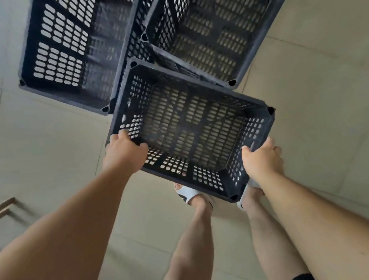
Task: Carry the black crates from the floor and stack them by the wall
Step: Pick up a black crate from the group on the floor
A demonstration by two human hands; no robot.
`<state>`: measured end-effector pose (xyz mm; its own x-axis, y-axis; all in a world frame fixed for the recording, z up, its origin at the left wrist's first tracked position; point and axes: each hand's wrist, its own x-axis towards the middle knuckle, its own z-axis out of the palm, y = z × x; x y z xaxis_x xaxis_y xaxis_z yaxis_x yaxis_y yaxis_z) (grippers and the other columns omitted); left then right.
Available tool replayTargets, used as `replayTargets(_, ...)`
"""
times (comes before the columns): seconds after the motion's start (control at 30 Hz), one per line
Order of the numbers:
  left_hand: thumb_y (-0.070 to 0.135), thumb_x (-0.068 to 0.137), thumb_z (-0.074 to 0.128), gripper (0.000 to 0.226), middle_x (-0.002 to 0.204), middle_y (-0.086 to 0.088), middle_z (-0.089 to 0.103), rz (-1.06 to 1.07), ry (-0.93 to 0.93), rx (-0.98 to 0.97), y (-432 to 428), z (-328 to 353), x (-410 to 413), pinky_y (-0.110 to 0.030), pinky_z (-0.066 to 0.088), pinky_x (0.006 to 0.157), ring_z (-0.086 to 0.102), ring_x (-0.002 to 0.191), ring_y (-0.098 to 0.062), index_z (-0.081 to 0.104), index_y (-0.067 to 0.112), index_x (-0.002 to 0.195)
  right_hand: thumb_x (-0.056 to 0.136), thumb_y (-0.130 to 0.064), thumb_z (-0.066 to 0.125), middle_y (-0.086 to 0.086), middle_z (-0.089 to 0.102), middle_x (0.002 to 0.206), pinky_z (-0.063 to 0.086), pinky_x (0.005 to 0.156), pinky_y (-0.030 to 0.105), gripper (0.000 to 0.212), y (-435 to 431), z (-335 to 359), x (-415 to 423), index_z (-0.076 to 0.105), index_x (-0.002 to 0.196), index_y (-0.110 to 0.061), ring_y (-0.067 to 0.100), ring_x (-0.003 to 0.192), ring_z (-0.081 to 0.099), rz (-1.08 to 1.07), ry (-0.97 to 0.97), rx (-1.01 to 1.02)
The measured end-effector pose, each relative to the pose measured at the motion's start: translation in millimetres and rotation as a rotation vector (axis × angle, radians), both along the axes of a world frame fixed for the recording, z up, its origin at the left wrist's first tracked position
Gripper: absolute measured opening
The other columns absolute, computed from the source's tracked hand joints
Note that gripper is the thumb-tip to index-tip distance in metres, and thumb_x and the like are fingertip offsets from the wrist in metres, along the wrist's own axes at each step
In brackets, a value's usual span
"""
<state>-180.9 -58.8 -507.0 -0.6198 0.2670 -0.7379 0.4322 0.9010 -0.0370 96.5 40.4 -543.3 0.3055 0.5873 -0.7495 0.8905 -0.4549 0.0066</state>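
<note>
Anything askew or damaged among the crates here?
No damage or spill visible. Only oddity: the left far crate and right far crate lie at different angles, not squared. The left hand and right hand grip the near crate.

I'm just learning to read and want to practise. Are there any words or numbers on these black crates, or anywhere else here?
No text can be read anywhere in this picture.
Held crate: only holes and ribs, no label.
Left crate and right crate: the same, no writing shows.
Sandal: a black and white marking, too blurred to read as letters.
</note>
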Motion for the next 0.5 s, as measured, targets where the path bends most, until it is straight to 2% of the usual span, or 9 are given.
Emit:
replayTargets(0.13,0.038,0.092,0.054,0.071,0.156,-0.009,0.035,0.015,0.021,0.011,5,-44,-14,-0.052,0.039,0.112,0.039,0.139,-0.035,0.03,0.017,0.155,0.098,-0.041,0.054,0.018,0.038,0.147,0.047,0.097,0.055,0.071,2,-43,12,0.022,0.153,-0.01,0.045,0.127,0.048,-0.063,-0.03,0.007)
replayTargets(0.23,0.034,0.093,0.055,0.071,0.158,-0.009,0.03,0.021,0.075,0.042,11,-71,-25,-0.05,0.035,0.114,0.034,0.143,-0.034,0.028,0.015,0.156,0.098,-0.038,0.056,0.021,0.04,0.145,0.045,0.097,0.054,0.065,3,-69,20,0.029,0.147,-0.005,0.046,0.127,0.048,-0.095,-0.043,0.014)
replayTargets(0.37,0.037,0.092,0.057,0.08,0.16,-0.008,0.024,0.074,0.132,0.094,21,-100,-39,-0.048,0.033,0.118,0.03,0.146,-0.032,0.02,0.013,0.16,0.098,-0.033,0.055,0.018,0.048,0.14,0.048,0.096,0.055,0.053,-1,-93,21,0.036,0.141,-0.008,0.045,0.122,0.054,-0.122,-0.037,0.052)
replayTargets(0.5,0.044,0.088,0.057,0.085,0.155,-0.013,0.033,0.122,0.162,0.067,31,-119,-57,-0.051,0.037,0.115,0.037,0.142,-0.034,0.022,0.011,0.158,0.1,-0.021,0.05,0.02,0.057,0.134,0.049,0.095,0.058,0.038,-5,-108,18,0.035,0.133,-0.007,0.046,0.113,0.059,-0.119,-0.05,0.086)
